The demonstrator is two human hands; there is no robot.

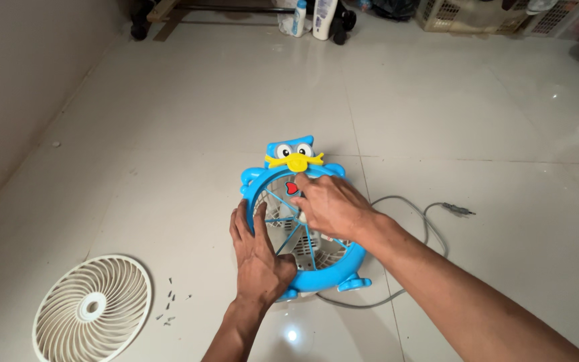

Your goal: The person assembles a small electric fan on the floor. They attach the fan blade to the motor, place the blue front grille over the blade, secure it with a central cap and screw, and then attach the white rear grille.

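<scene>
On the glossy pale tile floor (169,134) we see a white grille (92,308) and small screws (169,310) lying at left, then our left hand (257,253) gripping the blue fan (303,221) rim mid-floor, right hand (330,204) pressed loosely inside it — grey cord (423,218) trailing right, bottles (313,17) far back.

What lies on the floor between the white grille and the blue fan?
In the head view, a few small dark screws lie scattered on the floor tiles between the white grille and the blue fan. Otherwise that stretch is bare.
</scene>
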